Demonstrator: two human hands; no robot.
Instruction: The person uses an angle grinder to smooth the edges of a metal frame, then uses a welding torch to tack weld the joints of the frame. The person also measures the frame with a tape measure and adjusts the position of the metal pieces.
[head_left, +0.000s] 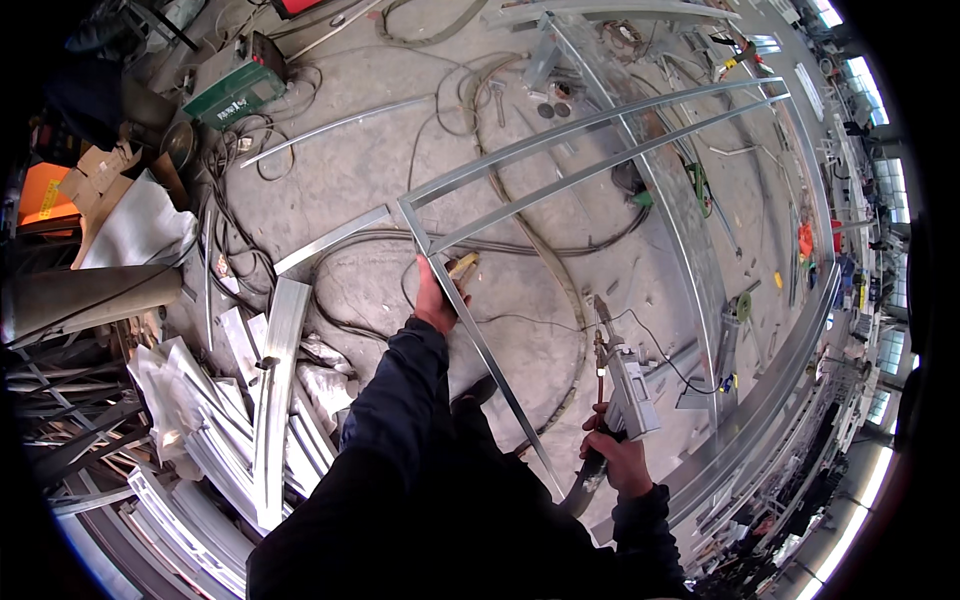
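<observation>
A large rectangular frame of shiny metal tube (pixel 490 360) stretches out before me, with an inner bar running close along its far side. My left hand (pixel 435 298) is closed around its near-left bar, just below the corner. Beside those fingers shows a yellow piece (pixel 463 267); whether I hold it too I cannot tell. In my right hand (pixel 622 462), lower right, is a grey handheld welding gun (pixel 630 390) with a copper-coloured tube along it. Its nozzle points away from me, inside the frame's outline and apart from the bars.
Dark cables and a thick hose (pixel 545 250) loop across the concrete floor. A green machine box (pixel 238 85) stands far left. Metal profiles (pixel 278 400) are heaped at the near left. Across the right side a broad metal beam (pixel 660 195) passes beneath the frame.
</observation>
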